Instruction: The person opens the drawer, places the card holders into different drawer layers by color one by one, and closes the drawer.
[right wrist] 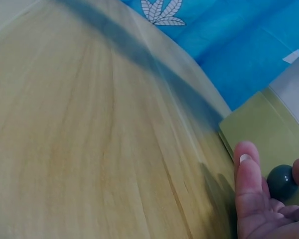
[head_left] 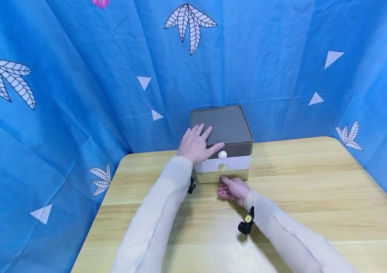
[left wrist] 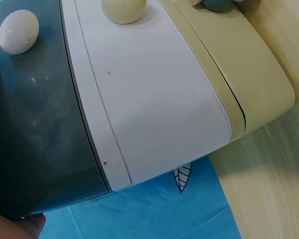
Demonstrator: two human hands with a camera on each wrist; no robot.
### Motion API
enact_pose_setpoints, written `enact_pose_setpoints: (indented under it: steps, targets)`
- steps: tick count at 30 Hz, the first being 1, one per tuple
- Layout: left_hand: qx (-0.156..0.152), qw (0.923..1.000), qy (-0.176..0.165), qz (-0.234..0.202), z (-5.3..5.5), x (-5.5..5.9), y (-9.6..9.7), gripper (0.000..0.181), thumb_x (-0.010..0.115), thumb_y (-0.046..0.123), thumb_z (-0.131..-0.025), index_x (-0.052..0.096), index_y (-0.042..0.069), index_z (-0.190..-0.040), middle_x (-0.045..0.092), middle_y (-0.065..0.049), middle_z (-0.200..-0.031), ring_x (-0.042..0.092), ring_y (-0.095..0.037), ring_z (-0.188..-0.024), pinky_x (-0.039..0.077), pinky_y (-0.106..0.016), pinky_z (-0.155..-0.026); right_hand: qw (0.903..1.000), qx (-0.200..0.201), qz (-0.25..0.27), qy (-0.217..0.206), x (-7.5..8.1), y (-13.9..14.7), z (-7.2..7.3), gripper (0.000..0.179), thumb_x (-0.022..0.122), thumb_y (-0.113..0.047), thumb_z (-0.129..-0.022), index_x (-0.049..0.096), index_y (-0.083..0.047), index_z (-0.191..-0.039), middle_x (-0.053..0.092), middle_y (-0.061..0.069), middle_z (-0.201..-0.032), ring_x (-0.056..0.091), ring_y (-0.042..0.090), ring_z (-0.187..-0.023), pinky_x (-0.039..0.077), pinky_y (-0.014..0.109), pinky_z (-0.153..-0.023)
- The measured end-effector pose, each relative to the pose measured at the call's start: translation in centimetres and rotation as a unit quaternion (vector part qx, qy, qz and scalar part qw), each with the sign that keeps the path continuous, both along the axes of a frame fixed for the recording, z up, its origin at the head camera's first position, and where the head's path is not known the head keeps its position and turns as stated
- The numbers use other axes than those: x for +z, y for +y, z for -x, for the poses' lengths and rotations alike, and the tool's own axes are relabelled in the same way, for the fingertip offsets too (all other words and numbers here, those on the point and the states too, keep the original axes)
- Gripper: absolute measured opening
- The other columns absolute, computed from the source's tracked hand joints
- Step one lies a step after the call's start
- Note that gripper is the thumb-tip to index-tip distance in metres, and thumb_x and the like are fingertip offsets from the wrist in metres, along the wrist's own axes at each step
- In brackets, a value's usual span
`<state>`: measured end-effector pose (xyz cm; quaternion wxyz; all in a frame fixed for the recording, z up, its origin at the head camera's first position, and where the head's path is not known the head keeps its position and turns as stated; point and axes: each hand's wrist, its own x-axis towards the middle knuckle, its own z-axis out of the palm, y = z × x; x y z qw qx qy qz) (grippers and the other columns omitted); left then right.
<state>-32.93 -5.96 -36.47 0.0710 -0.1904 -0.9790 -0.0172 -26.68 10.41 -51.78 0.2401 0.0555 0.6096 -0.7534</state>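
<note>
A small three-tier drawer box (head_left: 227,123) stands at the back of the table, with a dark grey top tier, a white middle tier (left wrist: 154,94) and a pale yellow bottom drawer (left wrist: 256,74). My left hand (head_left: 196,148) rests on its top at the front left, fingers spread and thumb along the front edge. Low at the front, my right hand (head_left: 233,189) pinches the dark green round knob (right wrist: 282,183) of the bottom drawer between thumb and fingers. Above it sit a pale yellow knob (left wrist: 123,9) and a white knob (left wrist: 18,32). A thin dark seam runs behind the yellow drawer front.
The box stands on a light wood-grain table (head_left: 302,189) with rounded corners. Blue curtain (head_left: 268,68) printed with white leaves and triangles hangs close behind it and along both sides. A small black camera (head_left: 246,225) is strapped at my right wrist.
</note>
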Motion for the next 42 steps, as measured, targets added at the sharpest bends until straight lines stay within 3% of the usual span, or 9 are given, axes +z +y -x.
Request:
enact_pose_setpoints:
  steps: [8, 36, 42]
  targets:
    - [-0.001, 1.0000, -0.002, -0.001, -0.16, 0.02, -0.03, 0.096, 0.013, 0.086, -0.081, 0.026, 0.025, -0.153, 0.023, -0.006, -0.158, 0.015, -0.022, -0.146, 0.008, -0.041, -0.118, 0.9995, -0.012, -0.014, -0.024, -0.36, 0.02, 0.61, 0.050, 0.045, -0.030, -0.103, 0.047, 0.018, -0.117, 0.062, 0.013, -0.086, 0.065, 0.016, -0.069, 0.055, 0.023, -0.066]
    - [-0.001, 0.9998, -0.014, -0.010, 0.04, -0.23, 0.19, 0.092, 0.020, 0.084, -0.083, 0.025, 0.024, -0.153, 0.021, -0.006, -0.158, 0.014, -0.024, -0.146, 0.006, -0.041, -0.118, 0.9987, -0.042, -0.009, -0.029, -0.71, -0.45, 0.60, 0.047, 0.044, -0.030, -0.103, 0.048, 0.014, -0.119, 0.062, 0.016, -0.094, 0.066, 0.016, -0.070, 0.056, 0.024, -0.067]
    - [-0.001, 0.9972, -0.014, -0.073, 0.18, -0.72, -0.65, 0.092, 0.031, 0.083, -0.082, 0.030, 0.024, -0.152, 0.019, -0.006, -0.159, 0.014, -0.025, -0.146, 0.008, -0.040, -0.118, 0.9982, -0.049, -0.006, -0.034, -0.82, -0.73, 0.16, 0.047, 0.047, -0.028, -0.102, 0.048, 0.015, -0.122, 0.062, 0.016, -0.092, 0.065, 0.016, -0.069, 0.056, 0.024, -0.065]
